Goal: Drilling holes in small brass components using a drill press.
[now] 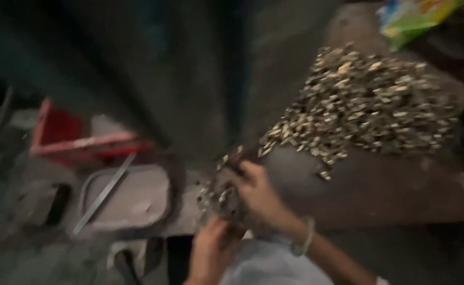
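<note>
Head view, blurred and dim throughout. Seen from above: a large heap of small pale metal pieces (364,103) spread over a dark sloping sheet (379,190) on the right, thinning toward its lower left edge. Just there, the right hand (258,192), a light bangle (306,237) on its wrist, pressed into a small clump of the same pieces (219,198); fingers curled over them, grip partly closed (how many pieces actually held cannot be told through the blur). Below it, the left hand (211,250), raised toward the underside of that clump, fingers bent; whether closed on anything cannot be told. Between the forearms, a pale bluish cloth or bag (266,264), contents not visible.

To the left on the grey tabletop (26,253): a shallow rounded metal tray (137,203), with only a thin flat metal strip (105,192) lying slantwise across its rim. Behind the tray, a red open box or crate (71,137), inside too dark to read. At the top right corner, a bright green and yellow packet (416,16), well apart from the hands, past the far side of the heap.
</note>
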